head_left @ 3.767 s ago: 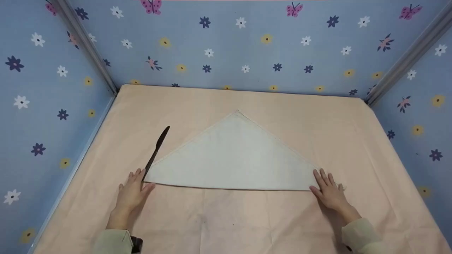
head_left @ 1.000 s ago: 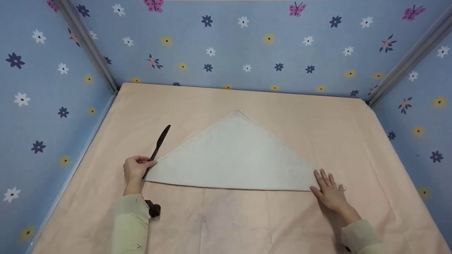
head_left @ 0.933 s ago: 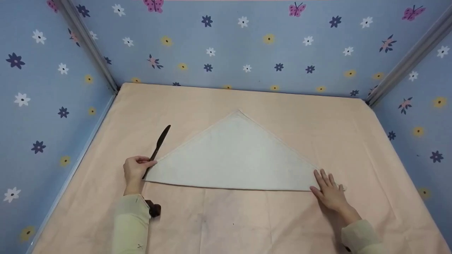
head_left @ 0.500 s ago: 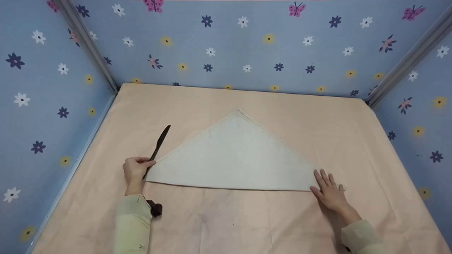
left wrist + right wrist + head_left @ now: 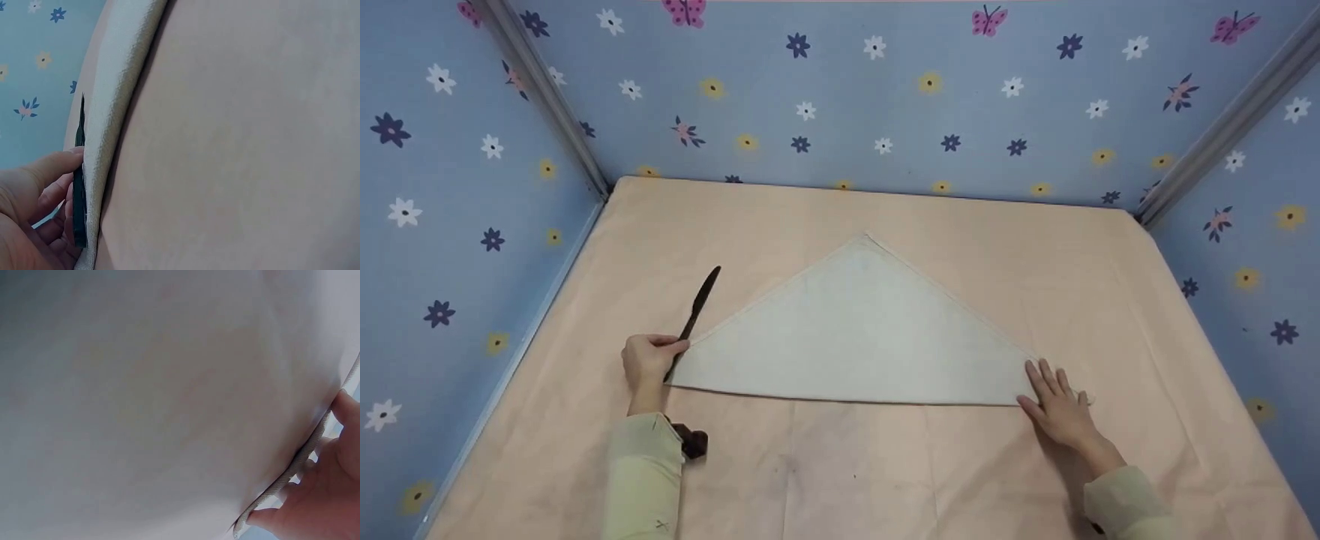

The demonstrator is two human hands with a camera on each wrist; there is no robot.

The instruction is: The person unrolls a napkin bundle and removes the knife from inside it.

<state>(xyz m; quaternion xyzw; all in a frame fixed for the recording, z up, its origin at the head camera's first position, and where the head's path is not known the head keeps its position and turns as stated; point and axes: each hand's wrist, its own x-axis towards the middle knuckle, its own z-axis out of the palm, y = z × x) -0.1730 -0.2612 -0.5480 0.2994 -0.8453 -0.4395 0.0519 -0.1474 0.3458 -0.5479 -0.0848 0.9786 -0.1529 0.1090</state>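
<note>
A pale cloth (image 5: 855, 337), folded into a triangle, lies with its long edge toward me and its peak pointing away. Along its left corner, a black table knife (image 5: 705, 292) slants with its blade end away from me. My left hand (image 5: 646, 366) pinches the knife's handle part; in the left wrist view the thumb lies against the dark knife (image 5: 80, 191), right beside the cloth edge (image 5: 118, 84). At the opposite corner my right hand (image 5: 1061, 409) rests on the cloth with fingers spread. The right wrist view shows that hand (image 5: 326, 495) along the cloth edge (image 5: 298, 461).
A peach tablecloth (image 5: 855, 480) with faint creases covers the table. Blue flowered panels (image 5: 840, 90) stand along the back and both sides, joined by grey posts (image 5: 547, 97) at the rear corners.
Earliest, my left hand lay beside the knife at the cloth's left corner; since then it has moved slightly forward and pinched the knife. Knife, cloth and right hand stay put.
</note>
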